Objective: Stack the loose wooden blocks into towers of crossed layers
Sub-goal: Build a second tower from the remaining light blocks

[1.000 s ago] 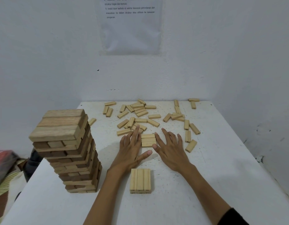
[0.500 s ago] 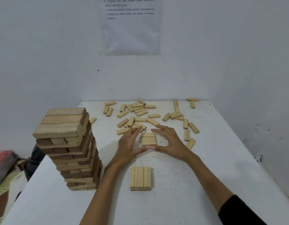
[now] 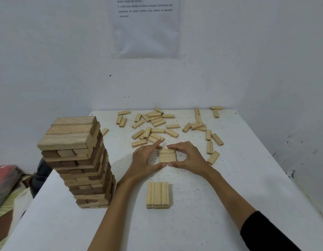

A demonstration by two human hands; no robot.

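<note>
Three blocks [image 3: 167,156] lie side by side on the table [image 3: 229,205], right of the tall tower [image 3: 79,160]. Our left grip [image 3: 144,160] and right grip [image 3: 189,158] curl round them, thumbs touching. A flat row [image 3: 158,195] sits right of the tower too, nearer us.

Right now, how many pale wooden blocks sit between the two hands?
3 pale wooden blocks in one flat row: farthest, middle, nearest, hemmed by the left hand and right hand. None seems hidden.

Printed wall sheet [image 3: 146,29]: "5. Ambil blok berbaki di sekitar kawasan penindanan"
</note>
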